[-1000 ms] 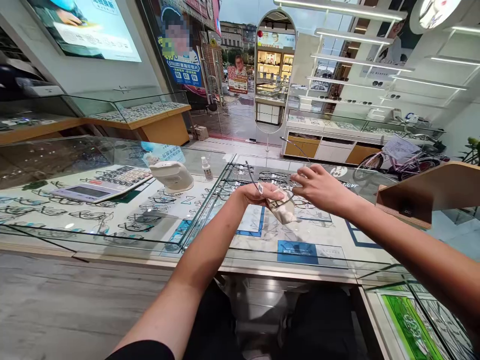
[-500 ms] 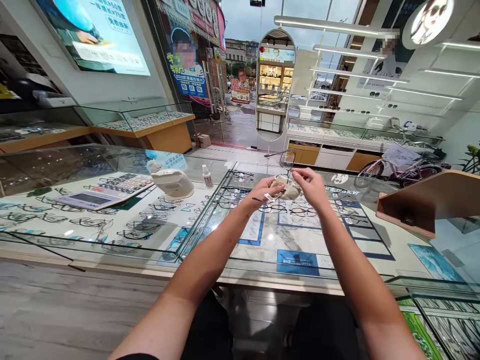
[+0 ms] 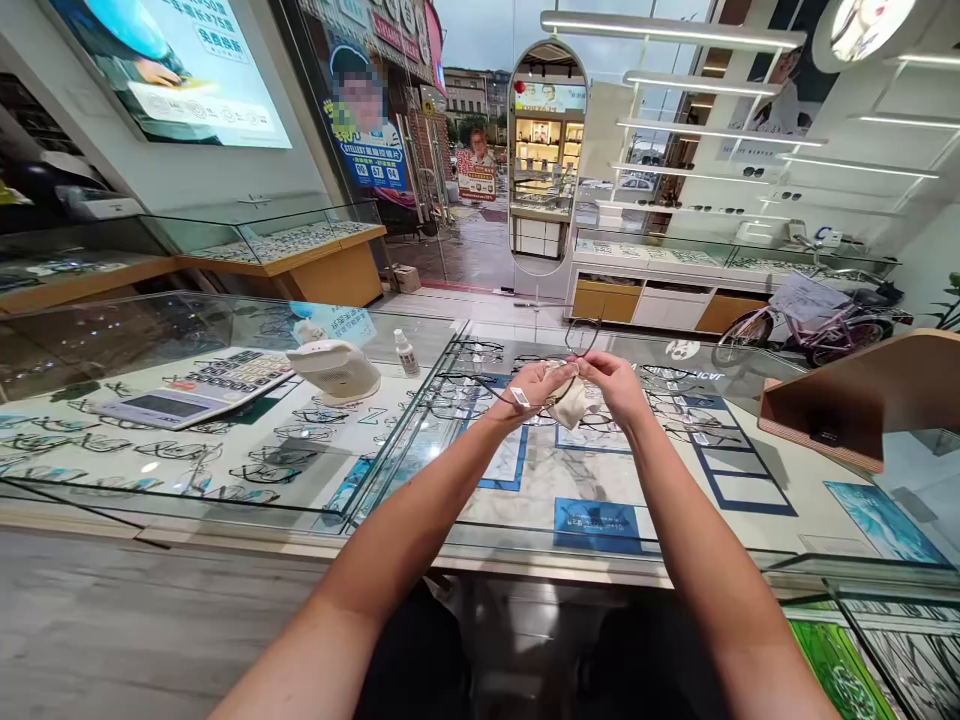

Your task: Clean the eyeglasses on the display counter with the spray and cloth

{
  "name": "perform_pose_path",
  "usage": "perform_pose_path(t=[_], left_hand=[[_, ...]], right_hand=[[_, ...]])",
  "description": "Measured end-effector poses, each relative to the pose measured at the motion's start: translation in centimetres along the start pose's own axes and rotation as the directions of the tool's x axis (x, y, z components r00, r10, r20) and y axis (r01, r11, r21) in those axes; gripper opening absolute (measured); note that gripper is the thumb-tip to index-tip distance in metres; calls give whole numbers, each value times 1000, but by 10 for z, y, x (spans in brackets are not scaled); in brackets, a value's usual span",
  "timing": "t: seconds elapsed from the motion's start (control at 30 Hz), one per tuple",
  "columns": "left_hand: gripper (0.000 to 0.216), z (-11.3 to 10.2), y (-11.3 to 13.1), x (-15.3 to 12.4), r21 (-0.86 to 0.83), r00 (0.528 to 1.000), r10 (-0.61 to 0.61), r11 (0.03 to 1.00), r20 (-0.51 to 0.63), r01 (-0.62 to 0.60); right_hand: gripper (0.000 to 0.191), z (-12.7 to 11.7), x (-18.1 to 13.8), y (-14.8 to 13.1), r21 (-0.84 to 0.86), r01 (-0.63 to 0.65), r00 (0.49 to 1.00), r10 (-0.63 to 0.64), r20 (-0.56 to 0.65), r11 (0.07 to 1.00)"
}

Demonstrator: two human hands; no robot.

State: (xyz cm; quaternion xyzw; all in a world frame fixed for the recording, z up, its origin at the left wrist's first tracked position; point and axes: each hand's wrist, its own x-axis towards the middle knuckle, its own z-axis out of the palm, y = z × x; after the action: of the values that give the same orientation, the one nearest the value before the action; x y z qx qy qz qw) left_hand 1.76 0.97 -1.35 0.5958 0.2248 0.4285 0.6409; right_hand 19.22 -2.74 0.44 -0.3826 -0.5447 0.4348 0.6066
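Note:
Over the glass display case, a pair of eyeglasses (image 3: 583, 350) is held between my hands, one lens rising above my fingers. My left hand (image 3: 536, 385) is closed on the frame and on a cream cleaning cloth (image 3: 571, 407), which hangs below the fingers. A temple with a small white tag (image 3: 519, 397) sticks out past my left wrist. Fingers of my right hand (image 3: 611, 385) pinch the eyeglasses near the middle, touching the cloth's upper edge. The second lens is hidden by the cloth and fingers.
Rows of spectacle frames (image 3: 176, 450) lie inside the glass-topped counter. On it stand a calculator (image 3: 161, 407), a cream device (image 3: 334, 370), a spray bottle (image 3: 406, 354) and, at right, a brown wooden stand (image 3: 817, 415). A blue card (image 3: 596, 525) lies near the front edge.
My right hand has moved down and left, closer to my left hand. The eyeglasses have turned and sit slightly lower, and the cloth now hangs further down. The view has shifted slightly.

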Motion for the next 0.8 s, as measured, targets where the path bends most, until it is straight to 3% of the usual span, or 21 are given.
perform_pose_path(t=[0.27, 0.43, 0.67, 0.8], left_hand=[[61, -2, 21, -11, -207, 987, -114, 969, 111, 135], [66, -1, 19, -12, -243, 983, -175, 952, 64, 185], [57, -1, 9, -8, -142, 980, -189, 970, 61, 195], [54, -9, 16, -11, -115, 954, -231, 960, 190, 255]], right_hand=[[43, 3, 1, 5, 81, -51, 995, 57, -80, 995], [45, 5, 0, 6, 56, -45, 997, 48, -67, 997], [49, 5, -2, 5, -4, -33, 999, 33, -28, 999], [49, 2, -2, 3, -26, -16, 999, 15, -33, 1000]])
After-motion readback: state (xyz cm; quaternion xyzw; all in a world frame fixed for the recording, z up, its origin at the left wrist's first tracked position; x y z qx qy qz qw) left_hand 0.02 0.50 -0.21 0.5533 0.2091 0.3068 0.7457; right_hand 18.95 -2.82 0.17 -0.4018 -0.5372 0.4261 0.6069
